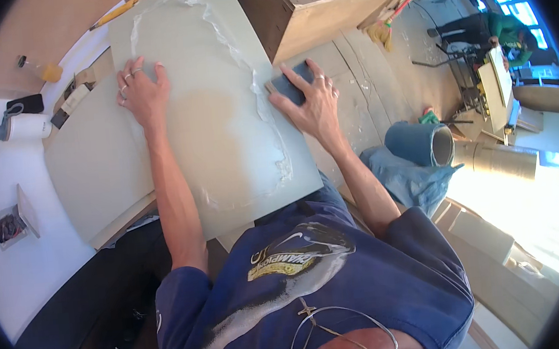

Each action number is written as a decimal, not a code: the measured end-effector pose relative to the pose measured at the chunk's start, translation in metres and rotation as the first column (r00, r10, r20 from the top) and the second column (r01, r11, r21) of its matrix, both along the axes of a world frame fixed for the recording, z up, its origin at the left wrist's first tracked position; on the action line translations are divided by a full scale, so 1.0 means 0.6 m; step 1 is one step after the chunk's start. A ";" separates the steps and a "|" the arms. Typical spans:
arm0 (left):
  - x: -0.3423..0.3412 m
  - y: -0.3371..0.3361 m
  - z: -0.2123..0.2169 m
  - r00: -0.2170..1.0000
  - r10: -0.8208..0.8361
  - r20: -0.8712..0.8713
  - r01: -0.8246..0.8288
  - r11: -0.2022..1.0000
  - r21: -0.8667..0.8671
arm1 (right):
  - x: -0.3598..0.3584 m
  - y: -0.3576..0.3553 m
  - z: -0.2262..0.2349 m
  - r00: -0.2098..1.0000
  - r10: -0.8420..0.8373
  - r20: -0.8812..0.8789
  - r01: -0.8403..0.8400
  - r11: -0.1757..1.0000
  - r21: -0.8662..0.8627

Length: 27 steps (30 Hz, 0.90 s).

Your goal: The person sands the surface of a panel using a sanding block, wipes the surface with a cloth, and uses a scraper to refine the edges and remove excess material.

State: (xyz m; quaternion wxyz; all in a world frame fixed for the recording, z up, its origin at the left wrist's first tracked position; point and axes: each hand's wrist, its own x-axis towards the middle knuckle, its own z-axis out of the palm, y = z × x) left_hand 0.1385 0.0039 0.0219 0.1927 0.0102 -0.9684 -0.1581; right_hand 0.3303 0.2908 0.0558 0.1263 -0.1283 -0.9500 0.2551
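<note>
Right hand point(317, 108) grasping grey sanding block point(293, 83) at panel point(221, 113) edge, left hand point(144, 93) released, spread flat mid-panel, seemingly for steadying.

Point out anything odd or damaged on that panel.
The pale grey flat panel carries a ragged whitish line curving along its right side, ahead of the dark sanding block under the right hand. Residue or scoring, unclear.

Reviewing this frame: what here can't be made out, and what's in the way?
- Sanding block, head view: mostly covered by the right hand; its underside is hidden.
- Panel: near edge hidden behind the person's blue shirt.
- Panel surface under the left hand: covered by the palm.
- Small items on the white table: too small and bent by the fisheye.
</note>
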 end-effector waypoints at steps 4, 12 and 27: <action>-0.003 0.010 0.008 1.000 -0.002 0.002 0.002 1.000 -0.002 | -0.209 0.018 -0.014 0.995 -0.006 -0.098 0.001 0.999 -0.049; 0.001 -0.006 0.012 1.000 0.018 0.023 -0.018 1.000 0.020 | -0.270 0.015 -0.033 0.990 0.038 -0.134 -0.041 0.999 -0.026; 0.000 0.007 0.018 1.000 -0.010 0.022 0.010 1.000 0.015 | -0.415 0.015 -0.012 0.990 0.067 -0.128 -0.048 0.988 0.144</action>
